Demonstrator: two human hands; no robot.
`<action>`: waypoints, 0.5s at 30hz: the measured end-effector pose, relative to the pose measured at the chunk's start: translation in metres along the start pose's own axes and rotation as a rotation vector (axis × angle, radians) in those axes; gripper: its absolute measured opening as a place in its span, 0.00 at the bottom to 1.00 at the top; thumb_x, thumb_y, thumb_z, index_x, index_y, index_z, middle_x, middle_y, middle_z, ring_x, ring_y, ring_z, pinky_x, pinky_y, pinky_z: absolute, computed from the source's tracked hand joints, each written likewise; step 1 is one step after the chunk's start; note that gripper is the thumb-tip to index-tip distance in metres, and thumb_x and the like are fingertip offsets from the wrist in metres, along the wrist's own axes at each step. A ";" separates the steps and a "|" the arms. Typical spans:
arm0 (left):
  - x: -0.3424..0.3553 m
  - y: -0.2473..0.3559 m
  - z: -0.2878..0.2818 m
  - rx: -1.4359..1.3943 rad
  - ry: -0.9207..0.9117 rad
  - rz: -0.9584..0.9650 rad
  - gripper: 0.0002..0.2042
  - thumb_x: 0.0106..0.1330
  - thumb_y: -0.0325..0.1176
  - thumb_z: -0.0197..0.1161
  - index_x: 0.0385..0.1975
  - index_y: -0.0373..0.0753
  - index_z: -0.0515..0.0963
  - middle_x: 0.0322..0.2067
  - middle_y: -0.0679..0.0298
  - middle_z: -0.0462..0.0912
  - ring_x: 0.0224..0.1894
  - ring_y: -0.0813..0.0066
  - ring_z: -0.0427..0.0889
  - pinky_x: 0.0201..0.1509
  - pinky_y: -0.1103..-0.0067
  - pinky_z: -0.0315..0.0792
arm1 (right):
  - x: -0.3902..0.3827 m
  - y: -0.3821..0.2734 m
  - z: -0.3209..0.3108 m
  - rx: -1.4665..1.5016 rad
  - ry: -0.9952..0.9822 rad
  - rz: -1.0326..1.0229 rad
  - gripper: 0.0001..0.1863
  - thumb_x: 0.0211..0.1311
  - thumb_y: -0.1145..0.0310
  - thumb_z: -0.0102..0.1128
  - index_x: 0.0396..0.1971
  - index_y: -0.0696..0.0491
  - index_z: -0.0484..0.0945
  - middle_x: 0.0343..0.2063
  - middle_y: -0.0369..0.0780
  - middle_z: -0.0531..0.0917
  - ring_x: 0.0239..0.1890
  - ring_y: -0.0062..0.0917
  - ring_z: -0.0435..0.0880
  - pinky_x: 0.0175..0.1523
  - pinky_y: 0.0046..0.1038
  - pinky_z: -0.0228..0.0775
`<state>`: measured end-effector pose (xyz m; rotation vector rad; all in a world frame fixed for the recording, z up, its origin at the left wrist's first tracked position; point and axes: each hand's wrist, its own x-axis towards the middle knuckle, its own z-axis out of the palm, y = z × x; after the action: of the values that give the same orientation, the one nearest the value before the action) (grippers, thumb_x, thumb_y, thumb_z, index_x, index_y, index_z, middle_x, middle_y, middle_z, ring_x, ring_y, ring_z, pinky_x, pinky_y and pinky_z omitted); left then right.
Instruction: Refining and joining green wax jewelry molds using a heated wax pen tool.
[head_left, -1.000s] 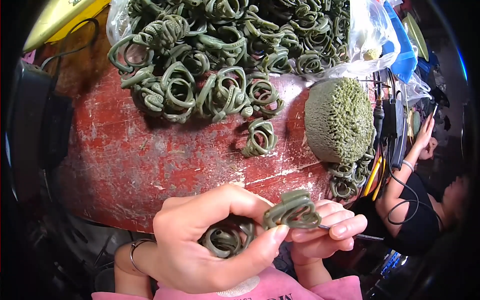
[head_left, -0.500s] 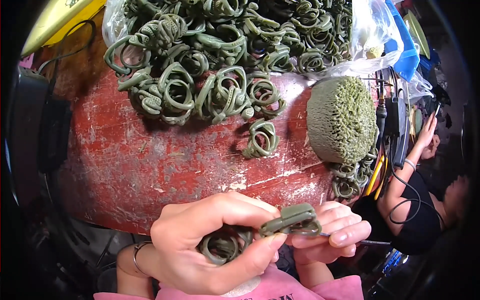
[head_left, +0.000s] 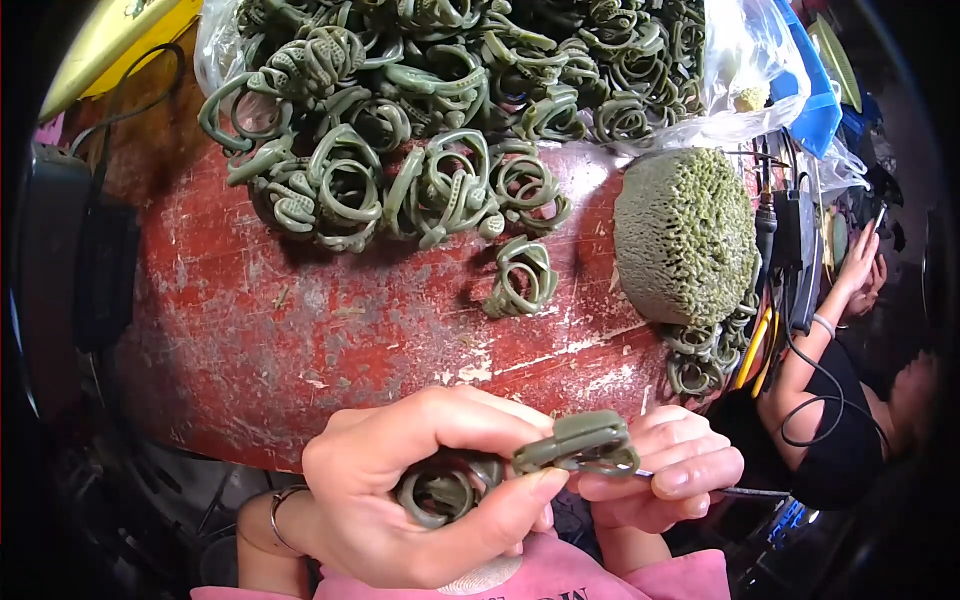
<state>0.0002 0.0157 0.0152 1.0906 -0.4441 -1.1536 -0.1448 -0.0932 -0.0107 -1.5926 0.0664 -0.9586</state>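
Observation:
My left hand [head_left: 420, 490] grips a green wax ring piece [head_left: 580, 447] between thumb and forefinger, with more green rings [head_left: 440, 492] curled in its palm. My right hand [head_left: 665, 470] is closed on a thin metal tool [head_left: 745, 490] whose tip meets the held piece from the right. Both hands hover just in front of the near edge of a worn red table [head_left: 300, 340].
A large heap of green ring pieces [head_left: 420, 130] spills from a clear plastic bag [head_left: 740, 60] at the table's far side; one loose ring [head_left: 522, 275] lies apart. A bumpy green mound [head_left: 685, 235] sits at right. Another person [head_left: 830, 400] sits lower right.
Both hands have drifted slightly down and right with the held piece; the piece has turned a little flatter between my fingers. The table's contents are unchanged.

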 end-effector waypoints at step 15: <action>-0.003 0.001 0.005 -0.057 0.053 -0.048 0.07 0.48 0.15 0.54 0.27 0.26 0.65 0.27 0.42 0.74 0.19 0.70 0.78 0.16 0.83 0.74 | -0.009 0.005 0.018 -0.316 0.089 -0.147 0.14 0.63 0.57 0.37 0.27 0.52 0.62 0.11 0.37 0.75 0.11 0.20 0.73 0.16 0.20 0.68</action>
<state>-0.0043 0.0163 0.0195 1.0850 -0.3436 -1.1704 -0.1379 -0.0758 -0.0189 -1.8628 0.1710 -1.1778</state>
